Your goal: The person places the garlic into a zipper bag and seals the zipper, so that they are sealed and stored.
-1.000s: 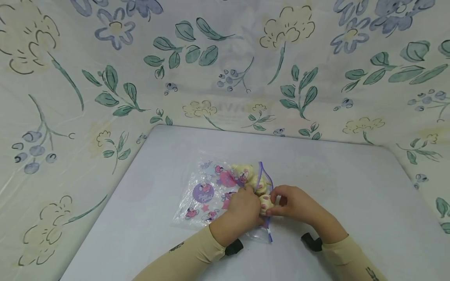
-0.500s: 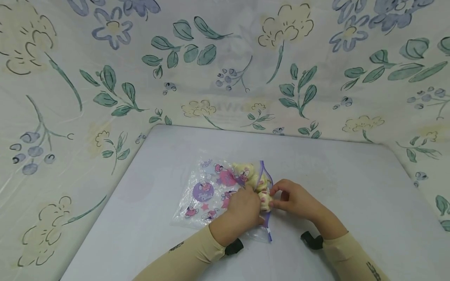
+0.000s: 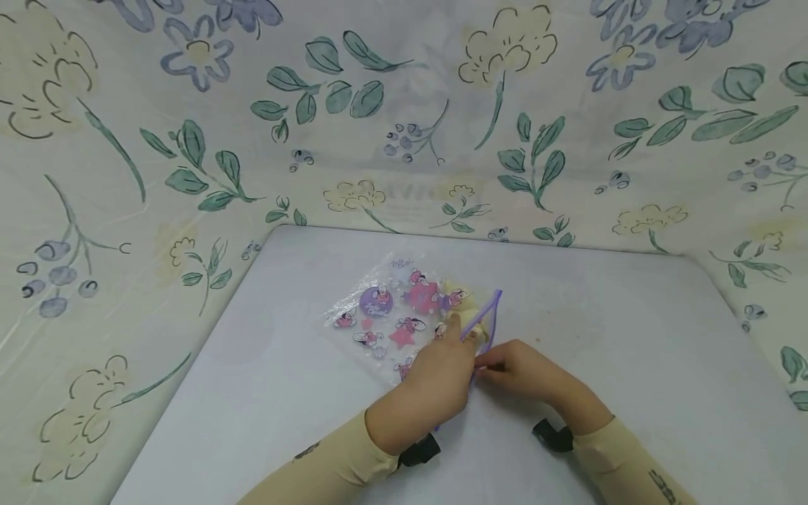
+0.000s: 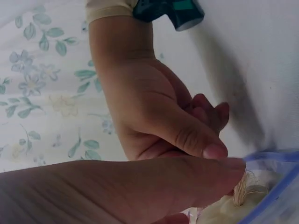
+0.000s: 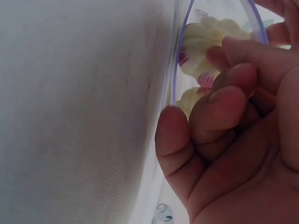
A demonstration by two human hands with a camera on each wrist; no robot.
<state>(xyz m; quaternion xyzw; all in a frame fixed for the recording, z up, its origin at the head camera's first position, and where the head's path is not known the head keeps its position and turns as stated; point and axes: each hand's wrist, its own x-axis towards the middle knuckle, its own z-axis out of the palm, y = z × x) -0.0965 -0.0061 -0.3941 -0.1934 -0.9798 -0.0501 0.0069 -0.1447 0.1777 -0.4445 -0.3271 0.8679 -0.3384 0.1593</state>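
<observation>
I see the clear plastic bag [image 3: 379,330] lying aslant on the worktop [image 3: 271,351], pale bulbs [image 5: 201,46] inside, its mouth facing right and nearward, the purple rim [image 3: 496,315] running far-right to near-left. The left hand [image 3: 435,375] grips the bag near that rim; the right hand [image 3: 527,372] bends its fingers against it, pinching or not I cannot tell.

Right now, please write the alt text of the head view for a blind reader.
A left hand rests on a clear printed bag with garlic inside; the right hand is at its purple edge. White table, flowered sheet behind.
</observation>
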